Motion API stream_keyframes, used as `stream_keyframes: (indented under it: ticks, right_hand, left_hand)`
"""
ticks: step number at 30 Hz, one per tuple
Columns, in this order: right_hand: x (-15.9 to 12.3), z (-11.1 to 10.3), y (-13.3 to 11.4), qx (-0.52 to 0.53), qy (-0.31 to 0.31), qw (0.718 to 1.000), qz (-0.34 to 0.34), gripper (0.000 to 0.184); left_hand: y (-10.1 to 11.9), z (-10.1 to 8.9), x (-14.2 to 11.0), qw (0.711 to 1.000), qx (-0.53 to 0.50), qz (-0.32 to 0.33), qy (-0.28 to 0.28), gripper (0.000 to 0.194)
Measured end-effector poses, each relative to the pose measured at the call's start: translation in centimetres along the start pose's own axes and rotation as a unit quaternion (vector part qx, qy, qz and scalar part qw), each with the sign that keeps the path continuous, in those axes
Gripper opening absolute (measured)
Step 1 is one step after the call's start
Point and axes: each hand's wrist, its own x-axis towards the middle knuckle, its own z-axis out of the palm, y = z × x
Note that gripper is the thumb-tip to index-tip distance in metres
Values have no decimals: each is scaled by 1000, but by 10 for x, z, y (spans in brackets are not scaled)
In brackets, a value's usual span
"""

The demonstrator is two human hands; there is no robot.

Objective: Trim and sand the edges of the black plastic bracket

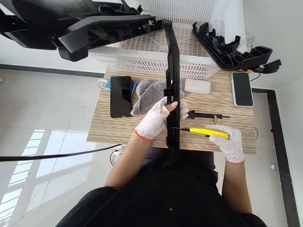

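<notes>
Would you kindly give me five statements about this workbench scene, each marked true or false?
1. The left hand holds the long black part. True.
2. The right hand holds a pair of scissors. False: it holds a yellow-handled tool with a thin tip.
3. Both hands are bare. False: they wear white gloves with orange cuff edges.
4. The grey cloth lies to the right of the black phone. True.
5. The white-framed phone lies screen up. True.
</notes>
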Motion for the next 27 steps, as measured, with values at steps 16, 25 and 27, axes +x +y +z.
stream_keyframes:
  ticks: [16,25,27]
  right_hand:
    - [0,-4,1,52,34,998,26,33]
    - [2,-1,1,62,60,996,28,28]
    - [3,1,1,83,95,992,28,27]
  left_hand:
    - [-21,-24,-10,999,-3,53,-7,41]
    - [-18,-22,-11,999,3,32,16,46]
    - [-18,-22,-11,1000,1,24,7,45]
